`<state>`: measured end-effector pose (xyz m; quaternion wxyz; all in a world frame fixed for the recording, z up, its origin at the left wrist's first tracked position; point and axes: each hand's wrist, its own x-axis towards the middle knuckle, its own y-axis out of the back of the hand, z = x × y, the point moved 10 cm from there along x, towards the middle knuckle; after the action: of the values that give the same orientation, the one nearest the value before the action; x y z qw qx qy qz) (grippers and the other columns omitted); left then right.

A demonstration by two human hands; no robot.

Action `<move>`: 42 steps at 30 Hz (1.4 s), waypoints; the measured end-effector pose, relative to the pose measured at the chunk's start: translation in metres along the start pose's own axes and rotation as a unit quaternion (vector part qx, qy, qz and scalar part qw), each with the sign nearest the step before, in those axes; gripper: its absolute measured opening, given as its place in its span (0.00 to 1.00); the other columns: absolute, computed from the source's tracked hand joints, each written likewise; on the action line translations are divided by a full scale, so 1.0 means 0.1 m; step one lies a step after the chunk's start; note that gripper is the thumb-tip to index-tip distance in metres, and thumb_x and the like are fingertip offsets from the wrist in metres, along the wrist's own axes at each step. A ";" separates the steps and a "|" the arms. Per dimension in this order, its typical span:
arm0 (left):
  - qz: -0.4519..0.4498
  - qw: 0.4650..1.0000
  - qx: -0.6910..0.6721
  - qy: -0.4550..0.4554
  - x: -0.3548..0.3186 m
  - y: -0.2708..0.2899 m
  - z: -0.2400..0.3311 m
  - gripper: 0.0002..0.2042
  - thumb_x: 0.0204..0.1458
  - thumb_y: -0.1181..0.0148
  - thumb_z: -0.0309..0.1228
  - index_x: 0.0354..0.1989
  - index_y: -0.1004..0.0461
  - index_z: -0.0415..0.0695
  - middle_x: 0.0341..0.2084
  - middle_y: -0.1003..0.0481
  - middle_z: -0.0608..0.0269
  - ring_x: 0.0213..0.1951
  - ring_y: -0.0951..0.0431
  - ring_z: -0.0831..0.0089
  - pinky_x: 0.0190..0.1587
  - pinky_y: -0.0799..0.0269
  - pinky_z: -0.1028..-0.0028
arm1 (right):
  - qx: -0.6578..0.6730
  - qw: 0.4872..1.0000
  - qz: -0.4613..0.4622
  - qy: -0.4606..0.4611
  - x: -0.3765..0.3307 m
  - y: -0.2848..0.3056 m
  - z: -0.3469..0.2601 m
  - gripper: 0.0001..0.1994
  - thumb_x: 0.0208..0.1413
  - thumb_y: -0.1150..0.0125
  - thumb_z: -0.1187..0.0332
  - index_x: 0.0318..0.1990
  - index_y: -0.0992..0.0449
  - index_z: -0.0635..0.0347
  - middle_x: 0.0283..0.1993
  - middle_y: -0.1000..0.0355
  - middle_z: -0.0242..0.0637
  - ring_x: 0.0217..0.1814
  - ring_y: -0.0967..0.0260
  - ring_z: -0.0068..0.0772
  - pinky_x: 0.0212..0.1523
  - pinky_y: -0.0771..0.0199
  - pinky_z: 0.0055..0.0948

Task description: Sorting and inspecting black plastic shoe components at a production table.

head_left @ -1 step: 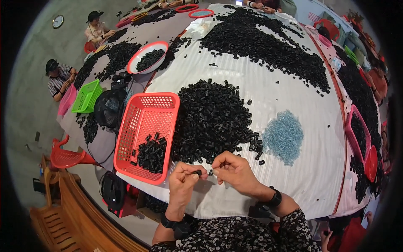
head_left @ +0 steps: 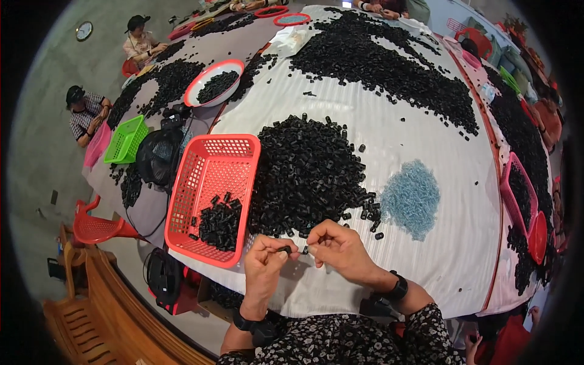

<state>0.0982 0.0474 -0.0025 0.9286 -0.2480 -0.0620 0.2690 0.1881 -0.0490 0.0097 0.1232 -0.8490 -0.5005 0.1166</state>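
Observation:
My left hand [head_left: 263, 263] pinches a small black plastic piece [head_left: 285, 249] between thumb and fingers, just in front of the large heap. Close beside it, my right hand [head_left: 344, 250] is closed at the fingertips around a tiny dark piece [head_left: 305, 250], mostly hidden by the fingers. A large heap of black plastic pieces [head_left: 307, 173] lies just beyond both hands. To its left stands a red perforated basket [head_left: 254, 182], with a small pile of black pieces [head_left: 220, 224] in its near end. Right of the heap is a pile of small clear bluish pieces [head_left: 410, 198].
A wide spread of black pieces [head_left: 377, 67] covers the far table. A red-rimmed bowl [head_left: 234, 90], a green basket [head_left: 126, 140] and a black mesh fan [head_left: 157, 157] stand at the left. A pink basket [head_left: 516, 176] is at the right. Other people sit around the tables.

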 end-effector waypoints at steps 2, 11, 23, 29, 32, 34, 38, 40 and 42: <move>0.007 0.998 0.055 -0.027 0.01 0.06 0.02 0.04 0.53 0.47 0.21 0.36 0.33 0.36 0.33 0.26 0.54 0.34 0.25 0.74 0.41 0.28 0.75 | -0.001 1.000 0.002 0.000 0.00 0.00 0.01 0.05 0.56 0.46 0.75 0.38 0.32 0.64 0.32 0.35 0.28 0.28 0.37 0.13 0.27 0.33 0.16; 0.008 0.967 0.252 -0.036 -0.07 -0.02 0.11 0.08 0.54 0.45 0.22 0.42 0.30 0.35 0.32 0.26 0.62 0.34 0.26 0.79 0.39 0.30 0.80 | -0.091 0.995 0.005 0.038 0.03 0.02 -0.11 0.03 0.56 0.46 0.75 0.37 0.31 0.62 0.32 0.36 0.26 0.30 0.39 0.11 0.29 0.36 0.15; -0.039 0.981 0.188 -0.017 -0.13 -0.05 -0.02 0.09 0.52 0.42 0.21 0.41 0.29 0.34 0.34 0.27 0.64 0.36 0.28 0.81 0.40 0.32 0.82 | -0.078 0.995 -0.024 0.048 0.03 -0.09 -0.09 0.02 0.54 0.45 0.75 0.35 0.30 0.63 0.32 0.35 0.28 0.30 0.39 0.14 0.30 0.36 0.18; -0.043 0.979 0.200 0.003 -0.16 -0.07 -0.03 0.07 0.51 0.42 0.20 0.39 0.28 0.34 0.32 0.27 0.64 0.35 0.28 0.81 0.39 0.32 0.81 | -0.252 0.960 -0.011 0.122 -0.09 -0.12 -0.26 0.03 0.51 0.43 0.77 0.34 0.27 0.63 0.33 0.32 0.34 0.34 0.34 0.23 0.32 0.32 0.24; -0.050 0.980 0.192 0.031 -0.18 -0.05 -0.06 0.07 0.50 0.42 0.18 0.38 0.28 0.35 0.32 0.26 0.64 0.35 0.28 0.81 0.39 0.32 0.82 | -0.227 0.968 -0.029 0.099 -0.13 -0.12 -0.19 0.04 0.52 0.44 0.76 0.36 0.26 0.64 0.34 0.31 0.34 0.35 0.33 0.24 0.33 0.32 0.23; -0.047 0.980 0.182 0.059 -0.21 -0.03 -0.12 0.06 0.50 0.41 0.19 0.36 0.27 0.35 0.31 0.26 0.64 0.35 0.27 0.82 0.37 0.32 0.83 | -0.212 0.971 -0.042 0.101 -0.19 -0.14 -0.17 0.04 0.53 0.45 0.76 0.36 0.28 0.65 0.34 0.33 0.35 0.34 0.34 0.27 0.33 0.33 0.25; -0.094 0.961 0.231 0.123 -0.26 0.01 -0.34 0.08 0.49 0.38 0.24 0.35 0.28 0.34 0.29 0.25 0.62 0.31 0.25 0.79 0.35 0.29 0.80 | -0.174 0.982 -0.064 0.044 -0.26 -0.07 -0.01 0.04 0.54 0.45 0.75 0.37 0.28 0.64 0.33 0.33 0.33 0.34 0.35 0.21 0.34 0.35 0.22; -0.120 0.961 0.198 0.149 -0.29 -0.02 -0.43 0.08 0.49 0.37 0.25 0.35 0.28 0.34 0.29 0.25 0.62 0.31 0.25 0.79 0.35 0.29 0.80 | -0.142 0.986 -0.081 -0.004 -0.31 -0.02 0.20 0.05 0.55 0.45 0.75 0.39 0.28 0.64 0.33 0.33 0.30 0.35 0.36 0.18 0.35 0.35 0.20; -0.145 0.960 0.166 0.174 -0.32 -0.09 -0.50 0.09 0.49 0.37 0.25 0.35 0.27 0.34 0.28 0.25 0.62 0.30 0.25 0.80 0.34 0.29 0.80 | 0.019 0.993 -0.111 -0.037 -0.38 -0.04 0.41 0.05 0.56 0.44 0.73 0.38 0.30 0.63 0.32 0.34 0.27 0.34 0.39 0.15 0.33 0.38 0.18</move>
<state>0.0879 0.0024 -0.0404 0.9823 -0.1211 0.1105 0.0904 0.1532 -0.0770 -0.0248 0.1325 -0.7808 -0.5936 0.1430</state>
